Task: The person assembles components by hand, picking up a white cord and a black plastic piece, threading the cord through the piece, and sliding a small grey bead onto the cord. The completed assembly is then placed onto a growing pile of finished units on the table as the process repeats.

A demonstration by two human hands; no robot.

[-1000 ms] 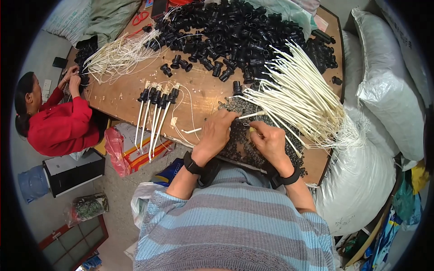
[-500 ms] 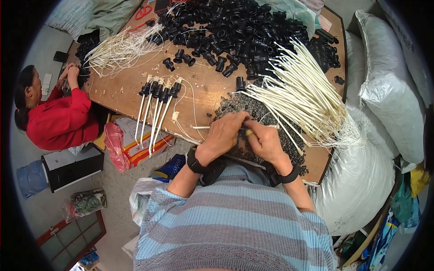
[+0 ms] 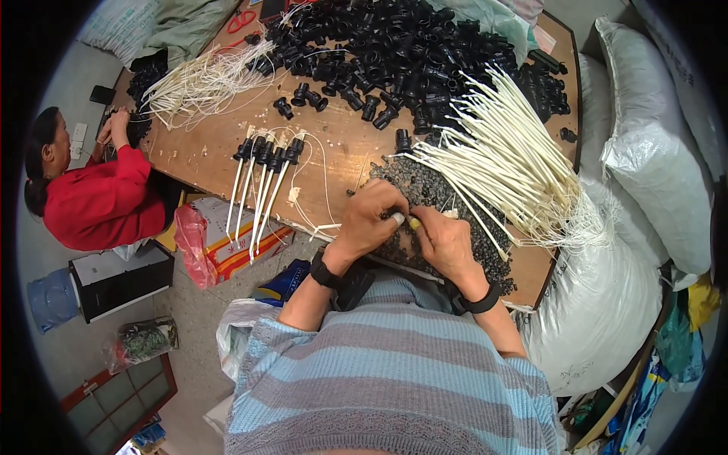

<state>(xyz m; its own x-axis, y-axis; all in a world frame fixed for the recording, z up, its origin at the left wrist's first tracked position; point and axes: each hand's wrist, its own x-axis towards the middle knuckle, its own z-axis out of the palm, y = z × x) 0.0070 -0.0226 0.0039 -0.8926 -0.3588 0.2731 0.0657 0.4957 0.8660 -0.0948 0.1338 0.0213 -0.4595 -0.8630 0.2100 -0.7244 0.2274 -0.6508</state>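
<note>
My left hand (image 3: 370, 220) is closed in a pinch on a white sleeved wire (image 3: 327, 228); its ends stick out to the left of the hand. A white wrap covers that thumb's tip. My right hand (image 3: 447, 241), with a yellow wrap on a fingertip, pinches close beside it; what it holds is hidden by the fingers. A small white piece (image 3: 451, 213) shows just past the right hand's knuckles. Both hands are over a spread of small dark grey parts (image 3: 485, 220) at the table's near edge.
Black sockets (image 3: 394, 61) are heaped at the back. A bundle of white sleeved wires (image 3: 523, 159) lies right, another (image 3: 201, 83) far left. Several sockets with white wires (image 3: 265, 159) lie left. White sacks (image 3: 652, 144) stand right. A person in red (image 3: 106, 189) works at left.
My left hand has turned and its knuckles have risen, showing the wrapped thumb. The wire's ends left of it have shifted lower. My right hand has moved slightly.
</note>
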